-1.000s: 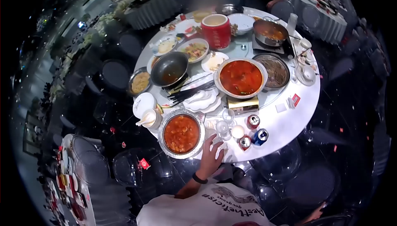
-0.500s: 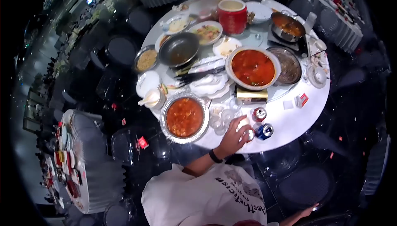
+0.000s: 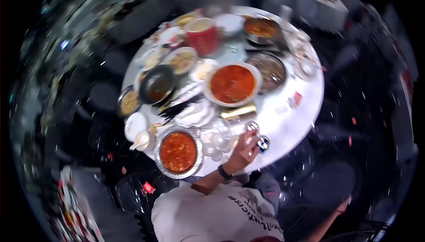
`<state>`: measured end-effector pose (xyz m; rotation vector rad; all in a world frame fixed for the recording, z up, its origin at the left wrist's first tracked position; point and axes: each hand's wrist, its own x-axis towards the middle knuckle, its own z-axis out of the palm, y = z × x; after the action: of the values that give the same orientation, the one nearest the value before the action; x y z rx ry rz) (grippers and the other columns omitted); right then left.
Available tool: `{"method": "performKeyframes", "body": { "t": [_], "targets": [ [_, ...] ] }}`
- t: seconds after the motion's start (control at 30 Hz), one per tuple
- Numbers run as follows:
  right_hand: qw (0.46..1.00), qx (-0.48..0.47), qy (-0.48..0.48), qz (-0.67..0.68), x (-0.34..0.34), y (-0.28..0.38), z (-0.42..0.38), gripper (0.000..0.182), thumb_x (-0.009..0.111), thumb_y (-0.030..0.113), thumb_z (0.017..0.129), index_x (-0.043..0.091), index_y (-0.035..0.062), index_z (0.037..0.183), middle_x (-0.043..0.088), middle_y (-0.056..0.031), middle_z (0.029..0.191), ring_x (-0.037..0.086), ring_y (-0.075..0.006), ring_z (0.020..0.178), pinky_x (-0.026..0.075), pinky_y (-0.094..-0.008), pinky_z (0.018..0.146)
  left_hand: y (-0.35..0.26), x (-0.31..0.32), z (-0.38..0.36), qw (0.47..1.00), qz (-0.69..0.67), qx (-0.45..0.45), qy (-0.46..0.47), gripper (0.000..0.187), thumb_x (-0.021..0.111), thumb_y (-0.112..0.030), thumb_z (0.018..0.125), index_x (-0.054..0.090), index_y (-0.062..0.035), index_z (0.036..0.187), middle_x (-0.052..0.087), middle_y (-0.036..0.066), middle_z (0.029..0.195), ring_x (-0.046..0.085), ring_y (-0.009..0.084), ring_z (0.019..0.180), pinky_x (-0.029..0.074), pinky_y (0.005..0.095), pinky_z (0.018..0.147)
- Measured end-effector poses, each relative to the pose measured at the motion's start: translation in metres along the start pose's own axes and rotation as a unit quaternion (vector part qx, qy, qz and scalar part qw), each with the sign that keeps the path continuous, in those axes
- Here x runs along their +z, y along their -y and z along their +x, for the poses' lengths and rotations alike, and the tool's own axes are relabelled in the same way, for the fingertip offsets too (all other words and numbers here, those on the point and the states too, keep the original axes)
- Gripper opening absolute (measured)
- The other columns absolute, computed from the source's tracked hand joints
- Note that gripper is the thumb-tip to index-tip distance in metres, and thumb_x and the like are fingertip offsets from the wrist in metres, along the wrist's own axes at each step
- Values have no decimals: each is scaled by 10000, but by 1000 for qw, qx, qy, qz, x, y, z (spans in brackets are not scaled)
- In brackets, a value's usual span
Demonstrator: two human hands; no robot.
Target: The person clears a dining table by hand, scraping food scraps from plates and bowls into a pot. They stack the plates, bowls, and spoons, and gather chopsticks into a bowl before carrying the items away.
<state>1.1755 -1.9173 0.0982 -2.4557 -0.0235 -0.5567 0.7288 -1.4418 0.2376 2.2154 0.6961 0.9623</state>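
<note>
My left hand [image 3: 244,152], below a black wristband, reaches over the near edge of the round table among drink cans. Its curled fingers are at a red can [image 3: 252,127] and a blue can [image 3: 263,143]; motion blur hides whether they grip one. The third can seen earlier is hidden behind this hand. Clear cups [image 3: 219,140] stand to the left of it. Out at the lower right is my right hand [image 3: 343,205], away from the table, low over the dark floor. A small pale spot shows at its fingertips, too blurred to name.
On the white table [image 3: 296,118] stand a foil-rimmed pan of red stew [image 3: 178,152], a large bowl of red soup [image 3: 232,83], a dark pan [image 3: 156,84], a red pot [image 3: 202,36] and stacked white dishes [image 3: 195,115]. Dark chairs [image 3: 330,182] surround it.
The view has turned and shifted, so the table appears further left and lower. My left hand has moved closer to the red and blue cans. My right hand has risen in view.
</note>
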Motion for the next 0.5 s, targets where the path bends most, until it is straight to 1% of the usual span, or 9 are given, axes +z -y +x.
{"method": "performKeyframes", "body": {
  "t": [0.07,0.13,0.27,0.33,0.4,0.43,0.47,0.5],
  "targets": [
    [999,27,3,23,-7,-6,15,573,589,475,857,587,-33,1123,619,-127,1041,568,-179,919,407,-286,812,-2,21,3,999,-32,-7,14,323,646,-32,765,571,-37,1079,445,172,1292,442,356,1181,374,427,984],
    [996,60,4,63,-7,-11,30,568,592,460,864,586,-40,1134,625,-129,1052,571,-176,935,408,-283,830,-10,40,7,997,-57,-33,39,302,652,-34,758,578,-42,1051,443,165,1306,432,353,1199,367,438,986],
    [978,119,33,167,-2,-20,58,559,596,432,878,584,-53,1155,637,-134,1073,577,-170,965,410,-276,866,-46,60,27,998,-18,17,49,267,635,-35,785,593,-35,1049,458,150,1278,468,326,1147,414,390,924],
    [964,142,50,220,4,-26,67,554,599,417,885,583,-60,1166,643,-137,1084,579,-167,981,411,-273,884,-58,74,38,997,-1,31,73,262,622,-31,800,593,-22,1060,462,143,1263,496,303,1123,438,356,891],
    [958,143,52,243,10,-30,71,549,601,403,893,582,-67,1177,649,-139,1094,582,-164,996,412,-270,902,-74,89,57,995,15,48,82,269,611,-40,812,587,-17,1078,472,143,1248,509,301,1108,443,358,886],
    [968,122,41,214,11,-30,72,573,606,403,886,557,-76,1198,599,-159,1183,563,-232,1061,409,-316,935,-75,102,65,996,13,32,84,273,607,-42,816,580,-16,1086,474,141,1247,517,297,1101,439,356,898],
    [996,51,-20,72,7,-17,70,532,626,364,875,565,-68,1179,572,-162,1206,547,-265,1077,412,-342,938,-78,112,75,996,25,27,80,279,610,-45,814,582,-12,1090,480,138,1234,526,299,1089,457,355,878],
    [997,-36,-71,3,-6,16,66,478,645,316,860,574,-58,1149,552,-164,1216,535,-287,1082,417,-361,935,-82,122,85,996,37,19,78,284,614,-47,813,583,-8,1093,485,134,1222,535,301,1077,475,354,858]
  ]
}}
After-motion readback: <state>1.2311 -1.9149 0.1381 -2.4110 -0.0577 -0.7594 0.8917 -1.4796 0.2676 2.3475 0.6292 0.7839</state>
